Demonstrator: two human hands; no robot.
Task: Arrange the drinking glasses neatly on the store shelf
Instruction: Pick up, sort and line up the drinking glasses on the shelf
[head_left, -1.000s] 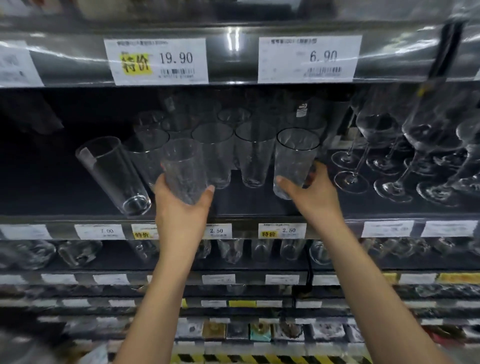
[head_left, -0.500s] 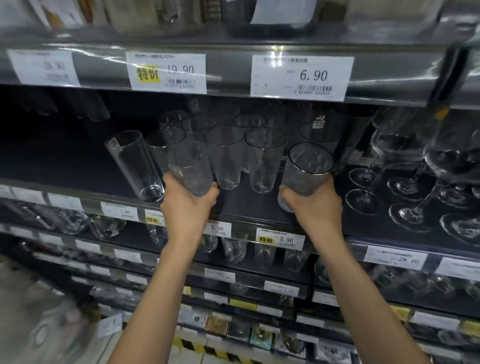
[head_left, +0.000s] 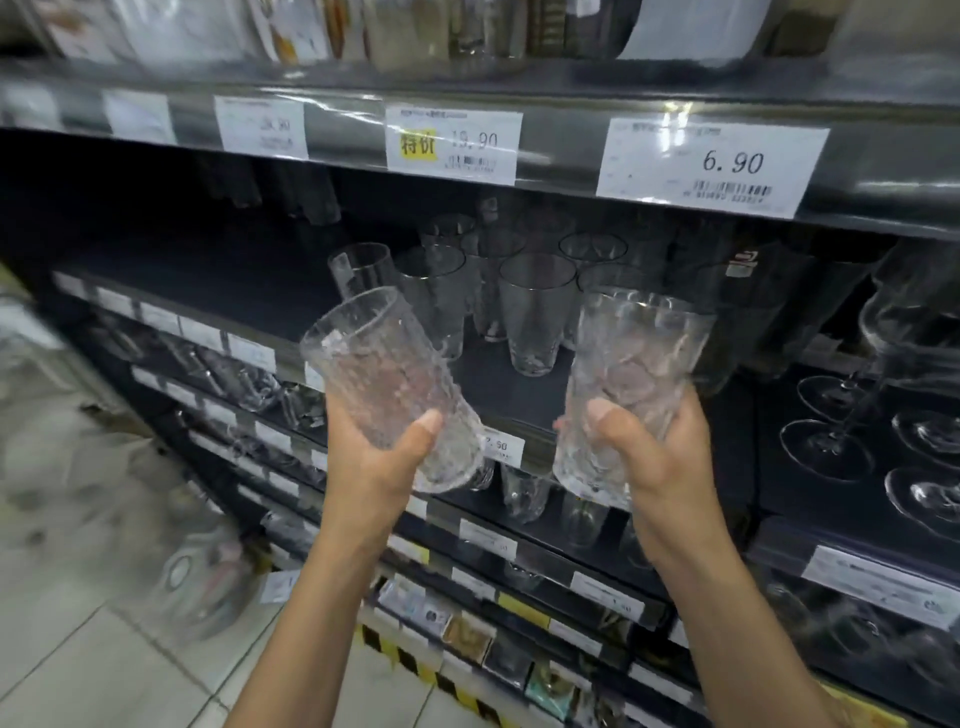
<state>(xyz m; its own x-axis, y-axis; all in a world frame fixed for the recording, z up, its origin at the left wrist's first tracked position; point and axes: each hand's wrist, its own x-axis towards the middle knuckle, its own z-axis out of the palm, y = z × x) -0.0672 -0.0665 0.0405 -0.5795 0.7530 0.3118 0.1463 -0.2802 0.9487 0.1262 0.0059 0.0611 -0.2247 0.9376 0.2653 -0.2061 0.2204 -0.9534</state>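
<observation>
Store shelf (head_left: 208, 280), front edge: two textured glasses, previously standing there, are now lifted clear. Left hand (head_left: 382, 470) grips the tilted glass (head_left: 389, 379); right hand (head_left: 662, 467) grips the near-upright glass (head_left: 631, 374). Re-placement is pending.

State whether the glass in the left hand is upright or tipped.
Tipped. The textured glass leans left in the left hand, rim above-left of base.

Dim overall, darkest deep at the back of the shelf (head_left: 218, 280). Streaked with white glare from overhead along the plastic price rail (head_left: 561, 132) above. Smeared by motion blur over the floor (head_left: 62, 649) at lower left; bowed toward the corners, sharpest mid-frame.
</observation>
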